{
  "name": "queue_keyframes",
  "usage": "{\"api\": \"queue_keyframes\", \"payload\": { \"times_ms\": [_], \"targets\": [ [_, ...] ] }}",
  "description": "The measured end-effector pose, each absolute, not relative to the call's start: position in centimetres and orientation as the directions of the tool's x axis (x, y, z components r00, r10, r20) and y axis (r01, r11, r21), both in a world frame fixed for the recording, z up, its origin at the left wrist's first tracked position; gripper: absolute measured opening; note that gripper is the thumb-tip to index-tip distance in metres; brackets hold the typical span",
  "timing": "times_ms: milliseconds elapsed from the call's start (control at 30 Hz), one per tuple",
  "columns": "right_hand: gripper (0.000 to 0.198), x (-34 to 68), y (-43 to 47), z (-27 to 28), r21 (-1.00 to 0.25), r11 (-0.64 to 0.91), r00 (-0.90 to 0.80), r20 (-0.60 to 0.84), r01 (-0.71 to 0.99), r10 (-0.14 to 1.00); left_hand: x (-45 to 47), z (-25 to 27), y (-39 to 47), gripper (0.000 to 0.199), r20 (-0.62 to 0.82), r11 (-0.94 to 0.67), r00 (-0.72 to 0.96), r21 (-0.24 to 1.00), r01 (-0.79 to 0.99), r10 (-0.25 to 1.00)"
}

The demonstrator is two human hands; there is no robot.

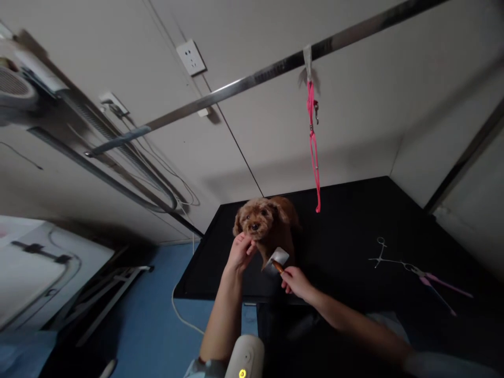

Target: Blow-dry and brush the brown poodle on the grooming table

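Observation:
A small brown curly-haired dog (258, 218) is on the black grooming table (334, 231), its head facing me. Just under its chin is my left hand (241, 252), fingers curled and closed against the fur of the muzzle. My right hand (295, 282) grips the wooden handle of a slicker brush (280, 256). The brush's pale head lies against the dog's front leg and chest, and its bristles are turned away from my view.
A pink grooming loop (312, 136) hangs from a metal bar (236, 90) over the table. Thin shears (380, 258) and pink-handled scissors (433, 281) lie on the right side. A grey hose (118, 149) and cables run along the left wall.

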State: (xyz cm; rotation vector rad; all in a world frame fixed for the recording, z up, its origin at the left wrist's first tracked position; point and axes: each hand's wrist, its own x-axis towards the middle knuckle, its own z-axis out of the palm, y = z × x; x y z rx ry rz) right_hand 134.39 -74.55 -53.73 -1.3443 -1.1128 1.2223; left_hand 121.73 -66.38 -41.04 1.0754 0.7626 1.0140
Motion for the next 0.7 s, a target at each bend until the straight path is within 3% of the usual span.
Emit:
{"api": "queue_keyframes", "payload": {
  "times_ms": [133,333,533,700],
  "targets": [
    [0.021,136.0,-73.0,-52.4,-0.999,-0.045,0.098,-0.046,-0.009,0.994,121.6,-40.5,-65.5,0.047,0.004,0.102,0.359,0.956,-0.276,0.933],
    [0.028,137.4,-73.0,-51.7,-0.988,-0.154,0.035,-0.154,0.003,0.987,120.9,-39.8,-64.0,0.048,-0.025,0.102,0.294,0.963,-0.250,0.955],
    [0.020,139.8,-70.3,-49.9,-0.992,-0.129,0.007,-0.129,-0.003,0.992,120.1,-39.9,-62.4,0.048,0.009,0.038,0.332,0.990,-0.136,0.943],
    [0.025,139.8,-71.6,-50.9,-0.961,-0.275,-0.112,-0.277,0.029,0.954,120.1,-39.0,-61.4,0.045,0.055,-0.123,0.410,0.982,0.142,0.910]
  ]
}}
